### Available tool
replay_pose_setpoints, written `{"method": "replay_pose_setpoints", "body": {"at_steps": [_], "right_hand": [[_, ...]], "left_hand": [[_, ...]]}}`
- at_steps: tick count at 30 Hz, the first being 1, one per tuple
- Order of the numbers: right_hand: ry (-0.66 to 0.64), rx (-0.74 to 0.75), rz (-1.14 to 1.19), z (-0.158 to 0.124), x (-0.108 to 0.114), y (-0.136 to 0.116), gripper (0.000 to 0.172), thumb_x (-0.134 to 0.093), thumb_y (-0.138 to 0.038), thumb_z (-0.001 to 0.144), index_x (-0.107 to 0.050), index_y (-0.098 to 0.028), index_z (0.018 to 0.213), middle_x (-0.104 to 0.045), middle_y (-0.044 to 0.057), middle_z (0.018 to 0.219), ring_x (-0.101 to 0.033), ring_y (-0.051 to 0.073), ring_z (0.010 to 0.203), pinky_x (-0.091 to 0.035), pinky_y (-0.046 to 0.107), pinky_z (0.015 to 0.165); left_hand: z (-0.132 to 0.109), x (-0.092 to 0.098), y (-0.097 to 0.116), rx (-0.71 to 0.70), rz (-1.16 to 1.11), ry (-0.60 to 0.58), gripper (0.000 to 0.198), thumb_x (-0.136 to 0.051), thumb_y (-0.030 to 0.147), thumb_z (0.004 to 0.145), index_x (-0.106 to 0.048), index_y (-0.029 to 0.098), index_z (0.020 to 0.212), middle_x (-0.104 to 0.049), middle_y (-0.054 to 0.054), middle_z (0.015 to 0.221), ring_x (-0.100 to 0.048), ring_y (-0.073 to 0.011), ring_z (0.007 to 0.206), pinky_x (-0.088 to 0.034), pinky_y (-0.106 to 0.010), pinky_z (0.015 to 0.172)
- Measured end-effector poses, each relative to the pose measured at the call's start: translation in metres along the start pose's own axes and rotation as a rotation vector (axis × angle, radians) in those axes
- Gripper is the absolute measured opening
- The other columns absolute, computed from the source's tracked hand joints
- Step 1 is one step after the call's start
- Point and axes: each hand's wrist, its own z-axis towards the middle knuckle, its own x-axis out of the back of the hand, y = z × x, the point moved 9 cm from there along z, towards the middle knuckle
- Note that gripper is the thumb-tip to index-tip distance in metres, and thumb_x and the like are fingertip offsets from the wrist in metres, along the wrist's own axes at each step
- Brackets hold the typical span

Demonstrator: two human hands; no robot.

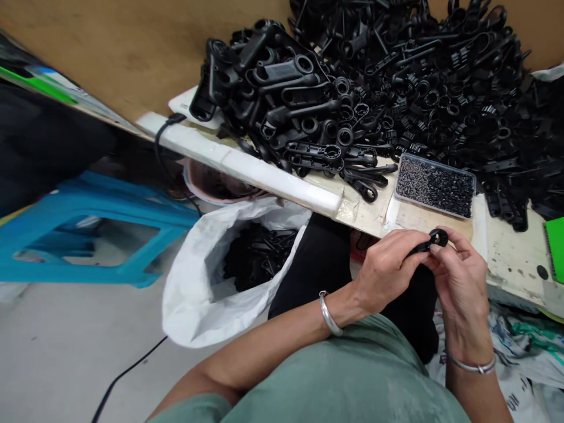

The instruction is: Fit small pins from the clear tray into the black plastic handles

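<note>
A black plastic part with a ring-shaped end [439,237] is pinched between my two hands above the table's front edge. My left hand [388,267] grips its narrow body, fingers closed. At the ring, the thumb and fingers of my right hand [460,270] press against it. Just beyond my hands lies a clear shallow box [436,185] of small dark pieces, greyer on its left side and blacker on its right. Behind it rises a large heap of black plastic parts [396,76], many long with ring ends. The fingers partly hide the held part.
A white sack [189,294] holding black parts stands on the floor at left, beside a blue plastic stool [101,229]. White padding [247,164] runs along the table edge. A green object [555,247] lies at far right. A black cable crosses the floor.
</note>
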Motion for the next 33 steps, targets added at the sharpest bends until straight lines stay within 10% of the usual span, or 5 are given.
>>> {"method": "replay_pose_setpoints", "body": {"at_steps": [12,17,23,33], "right_hand": [[-0.138,-0.021,-0.21,0.007,0.003,-0.001,0.047,-0.082,-0.024,0.06,-0.068,-0.022,0.105,-0.07,0.0,0.083,-0.063,0.012,0.065,-0.054,0.025,0.061],[0.034,0.198,-0.625,0.041,0.091,-0.063,0.057,-0.071,-0.032,0.07,-0.066,-0.02,0.125,-0.07,0.003,0.089,-0.062,0.015,0.064,-0.055,0.031,0.062],[0.371,0.435,-1.543,0.104,0.173,-0.147,0.061,-0.05,-0.021,0.081,-0.058,-0.012,0.141,-0.072,0.019,0.112,-0.068,0.033,0.101,-0.049,0.051,0.095],[0.219,0.445,-1.626,0.188,0.155,-0.129,0.05,-0.051,-0.015,0.085,-0.064,-0.012,0.133,-0.07,0.02,0.122,-0.066,0.033,0.114,-0.048,0.046,0.098]], "left_hand": [[-0.001,-0.012,0.0,-0.055,-0.038,-0.136,0.018,-0.065,0.017,0.094,-0.063,0.015,0.112,-0.075,-0.008,0.105,-0.073,-0.0168,0.101,-0.061,-0.028,0.091],[0.016,0.011,0.009,-0.315,0.204,-0.176,0.019,-0.064,0.022,0.095,-0.064,0.014,0.113,-0.076,-0.01,0.108,-0.07,-0.0221,0.105,-0.056,-0.039,0.098],[0.044,0.047,-0.034,-0.246,0.753,-0.12,0.023,-0.052,0.017,0.096,-0.069,0.021,0.111,-0.074,-0.009,0.111,-0.063,-0.0299,0.106,-0.046,-0.049,0.093],[0.056,0.038,-0.062,-0.189,0.935,-0.224,0.023,-0.046,0.015,0.097,-0.068,0.023,0.096,-0.069,-0.009,0.096,-0.055,-0.0285,0.087,-0.036,-0.047,0.084]]}}
